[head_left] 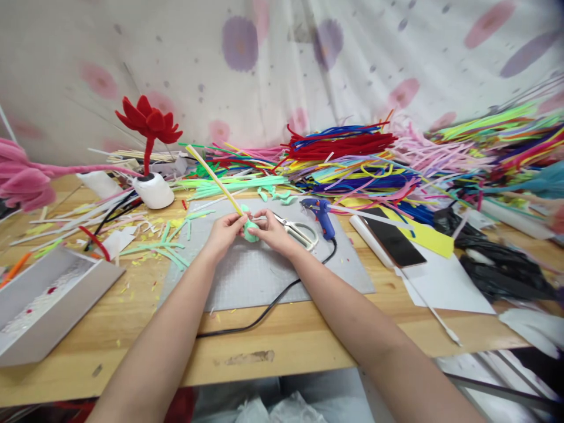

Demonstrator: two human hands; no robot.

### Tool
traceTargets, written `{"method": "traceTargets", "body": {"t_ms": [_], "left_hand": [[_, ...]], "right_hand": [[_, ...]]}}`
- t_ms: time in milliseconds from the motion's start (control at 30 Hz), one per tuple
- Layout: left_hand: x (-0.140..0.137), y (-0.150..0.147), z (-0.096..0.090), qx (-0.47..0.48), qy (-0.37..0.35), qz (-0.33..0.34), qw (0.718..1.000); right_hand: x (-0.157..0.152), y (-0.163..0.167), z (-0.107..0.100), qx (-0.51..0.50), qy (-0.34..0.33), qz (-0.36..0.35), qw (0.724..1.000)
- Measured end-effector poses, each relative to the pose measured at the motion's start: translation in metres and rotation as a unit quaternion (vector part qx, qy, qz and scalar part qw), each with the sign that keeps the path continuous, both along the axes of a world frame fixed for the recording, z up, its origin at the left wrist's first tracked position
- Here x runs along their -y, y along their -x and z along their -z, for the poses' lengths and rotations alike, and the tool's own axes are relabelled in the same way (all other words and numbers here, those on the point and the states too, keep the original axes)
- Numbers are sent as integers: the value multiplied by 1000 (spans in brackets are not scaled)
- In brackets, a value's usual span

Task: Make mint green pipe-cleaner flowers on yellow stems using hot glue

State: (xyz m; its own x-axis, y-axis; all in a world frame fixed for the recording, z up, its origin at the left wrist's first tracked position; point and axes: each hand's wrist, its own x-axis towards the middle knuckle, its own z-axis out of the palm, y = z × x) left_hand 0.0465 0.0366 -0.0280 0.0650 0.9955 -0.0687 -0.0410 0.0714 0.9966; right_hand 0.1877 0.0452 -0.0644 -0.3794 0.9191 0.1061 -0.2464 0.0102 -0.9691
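Above the grey mat (255, 288), my left hand (224, 235) pinches the lower end of a yellow stem (215, 180) that slants up to the left. A mint-green pipe-cleaner flower (251, 231) sits at that end, between both hands. My right hand (272, 231) has its fingers closed on the flower's right side; parts of it are covered by the fingers. Just right of that hand lie scissors (304, 235). Beyond them a blue glue gun (323, 218) rests on the mat. Small curled green pieces (275, 195) are at the mat's back edge, and green strips (170, 249) at its left.
Heaped pipe cleaners (343, 153) line the back. At left stand a red flower in a white pot (154, 191) and an open grey box (57, 299). A phone (394, 238) and black plastic bags (502, 273) are at right. The glue gun's cord (264, 317) crosses the front.
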Motion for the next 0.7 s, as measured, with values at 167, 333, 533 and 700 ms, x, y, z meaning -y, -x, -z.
{"method": "traceTargets", "body": {"t_ms": [167,333,533,700], "left_hand": [[0,0,5,0,-30,-4,1000],[1,1,6,11,-33,16,999],[1,3,7,62,-18,22,998],[3,4,5,84,-5,8,996]], "right_hand": [[-1,-1,-2,-4,5,-8,1000],[-1,0,-2,12,-16,-1,1000],[1,1,-4,19,-18,-14,1000],[4,1,-7,24,-17,-20,999]]}}
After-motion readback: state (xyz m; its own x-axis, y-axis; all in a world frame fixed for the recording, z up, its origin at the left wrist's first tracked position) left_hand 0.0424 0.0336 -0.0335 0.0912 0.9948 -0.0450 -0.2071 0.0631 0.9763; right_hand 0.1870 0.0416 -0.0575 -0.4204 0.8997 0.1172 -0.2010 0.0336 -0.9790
